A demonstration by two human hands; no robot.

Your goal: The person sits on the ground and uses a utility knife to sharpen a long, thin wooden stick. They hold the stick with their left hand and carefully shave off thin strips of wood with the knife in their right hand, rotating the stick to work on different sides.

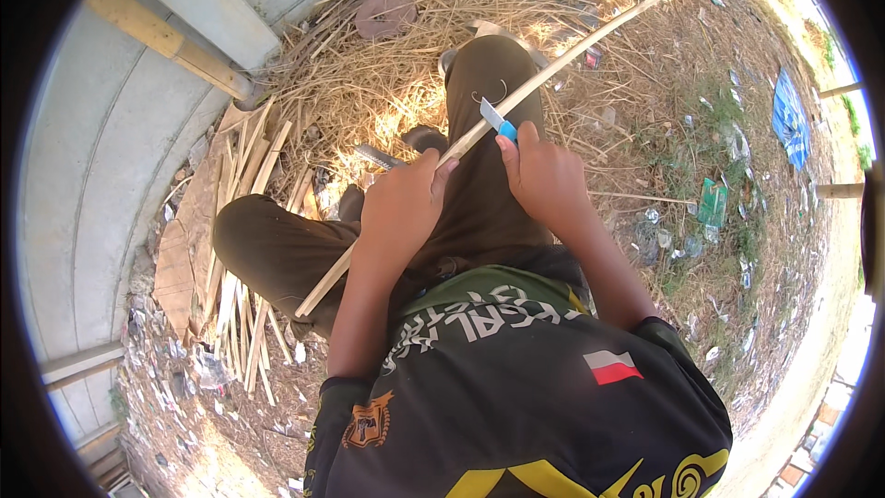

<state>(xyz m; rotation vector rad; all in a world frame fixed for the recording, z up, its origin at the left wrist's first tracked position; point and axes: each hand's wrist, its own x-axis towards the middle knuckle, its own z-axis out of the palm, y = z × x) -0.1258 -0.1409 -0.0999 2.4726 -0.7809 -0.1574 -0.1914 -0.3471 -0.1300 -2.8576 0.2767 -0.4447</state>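
Note:
A long pale bamboo strip slants across my lap, from beside my left forearm up to the far right. My left hand is closed around its lower part. In my right hand is a utility knife with a blue handle, gripped in closed fingers with the thumb along it. Its short blade lies against the strip just beyond my left hand, over my right leg. Thin curled shavings stand up by the blade. A grey, flat, narrow object shows beside my left hand; its kind is unclear.
Several split strips lie on brown cardboard at the left. Straw-like shavings cover the ground ahead, near a concrete wall and a wooden pole. Rightward lie litter, a green plastic piece and a blue sheet.

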